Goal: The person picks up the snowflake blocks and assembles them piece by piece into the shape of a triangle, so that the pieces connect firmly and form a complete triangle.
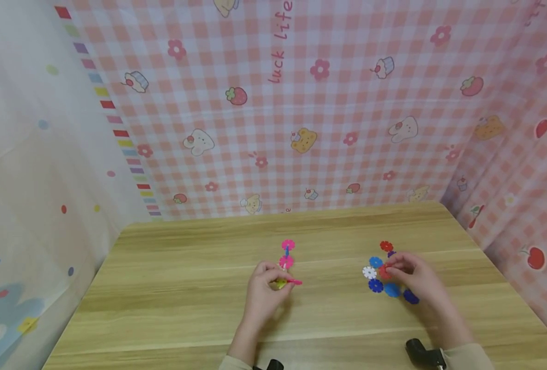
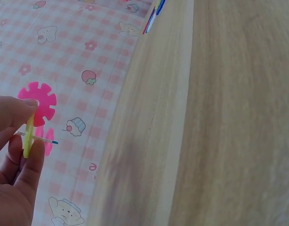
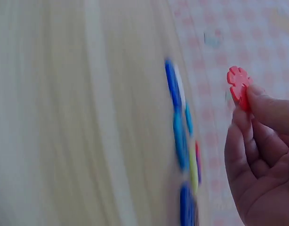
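Observation:
My left hand (image 1: 265, 290) pinches a yellow notched snowflake disc (image 2: 28, 139) between thumb and fingers. This disc belongs to a linked chain with a pink disc (image 1: 286, 262), a blue disc (image 1: 287, 252) and another pink disc (image 1: 288, 244) at the far end. A pink disc (image 1: 296, 281), edge-on in the head view, sits at the near end by my fingertips. Over the loose discs on the right, my right hand (image 1: 414, 277) holds a red snowflake disc (image 3: 238, 84) by its edge, between thumb and fingers.
Several loose discs lie on the wooden table (image 1: 171, 298) around my right hand, among them a white one (image 1: 369, 273), a dark blue one (image 1: 376, 285), a light blue one (image 1: 392, 290) and a red one (image 1: 386, 246). A pink checked curtain (image 1: 255, 128) hangs behind the table.

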The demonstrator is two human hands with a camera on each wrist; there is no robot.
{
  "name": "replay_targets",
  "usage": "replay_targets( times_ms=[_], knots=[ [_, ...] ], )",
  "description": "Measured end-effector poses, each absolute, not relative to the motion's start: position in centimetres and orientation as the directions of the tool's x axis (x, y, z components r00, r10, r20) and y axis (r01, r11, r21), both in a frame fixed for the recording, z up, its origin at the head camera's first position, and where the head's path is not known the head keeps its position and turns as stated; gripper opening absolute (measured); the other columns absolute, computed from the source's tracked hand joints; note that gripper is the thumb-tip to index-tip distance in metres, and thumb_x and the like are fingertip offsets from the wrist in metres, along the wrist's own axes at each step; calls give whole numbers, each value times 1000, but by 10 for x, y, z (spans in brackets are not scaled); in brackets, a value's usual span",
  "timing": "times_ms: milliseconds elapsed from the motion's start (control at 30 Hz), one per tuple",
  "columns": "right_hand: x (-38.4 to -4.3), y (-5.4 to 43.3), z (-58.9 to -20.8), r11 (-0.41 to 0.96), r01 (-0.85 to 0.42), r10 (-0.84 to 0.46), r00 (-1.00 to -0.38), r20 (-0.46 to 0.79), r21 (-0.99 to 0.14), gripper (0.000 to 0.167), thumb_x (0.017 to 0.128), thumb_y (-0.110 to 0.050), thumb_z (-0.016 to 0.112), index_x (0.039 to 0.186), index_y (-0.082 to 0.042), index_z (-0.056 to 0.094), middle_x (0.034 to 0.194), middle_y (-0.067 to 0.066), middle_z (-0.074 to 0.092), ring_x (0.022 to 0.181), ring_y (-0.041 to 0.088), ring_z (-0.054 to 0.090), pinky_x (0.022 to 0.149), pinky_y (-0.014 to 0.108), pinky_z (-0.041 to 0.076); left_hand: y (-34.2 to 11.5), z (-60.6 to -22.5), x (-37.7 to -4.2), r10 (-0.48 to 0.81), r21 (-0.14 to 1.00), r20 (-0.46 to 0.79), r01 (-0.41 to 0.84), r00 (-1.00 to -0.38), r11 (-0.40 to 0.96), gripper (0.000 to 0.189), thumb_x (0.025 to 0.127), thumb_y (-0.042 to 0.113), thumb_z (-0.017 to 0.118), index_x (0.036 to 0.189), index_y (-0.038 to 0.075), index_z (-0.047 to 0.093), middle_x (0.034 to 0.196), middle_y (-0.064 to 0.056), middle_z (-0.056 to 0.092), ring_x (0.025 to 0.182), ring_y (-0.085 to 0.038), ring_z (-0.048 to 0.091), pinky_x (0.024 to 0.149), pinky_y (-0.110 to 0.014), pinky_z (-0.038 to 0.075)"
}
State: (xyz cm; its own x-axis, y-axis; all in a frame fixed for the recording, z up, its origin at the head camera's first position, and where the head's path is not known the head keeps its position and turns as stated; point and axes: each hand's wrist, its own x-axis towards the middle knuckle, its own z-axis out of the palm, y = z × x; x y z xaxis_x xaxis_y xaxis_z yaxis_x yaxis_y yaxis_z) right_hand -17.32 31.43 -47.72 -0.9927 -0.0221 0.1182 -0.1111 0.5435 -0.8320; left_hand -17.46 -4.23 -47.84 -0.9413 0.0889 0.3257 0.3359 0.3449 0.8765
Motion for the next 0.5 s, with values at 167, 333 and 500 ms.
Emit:
replay_targets(
  times_ms=[167, 333, 500],
  knots=[
    [-177, 280, -475, 472, -143, -107, -989, 104, -870, 13, 93, -8, 69, 103, 0, 66, 89, 8, 70, 79, 10, 64, 69, 25, 53, -43, -478, -174, 94, 869, 327, 338, -940, 362, 16, 74, 0, 83, 80, 14, 78, 92, 4, 55, 90, -15, 53, 72, -25, 49],
    [-180, 246, -474, 410, -142, -196, -978, 65, -901, 13, 92, -7, 69, 103, 0, 68, 89, 8, 70, 79, 14, 65, 70, 28, 56, -44, -476, -174, 98, 867, 315, 329, -944, 375, 17, 73, 0, 84, 78, 15, 77, 92, 5, 55, 90, -15, 53, 72, -25, 48],
    [-179, 213, -475, 311, -149, -267, -962, 64, -939, 15, 91, -2, 68, 104, 5, 67, 89, 12, 69, 78, 17, 66, 71, 32, 58, -44, -474, -173, 91, 872, 297, 308, -951, 380, 16, 73, 0, 84, 79, 14, 77, 92, 5, 56, 91, -15, 54, 74, -28, 51]
  ],
)
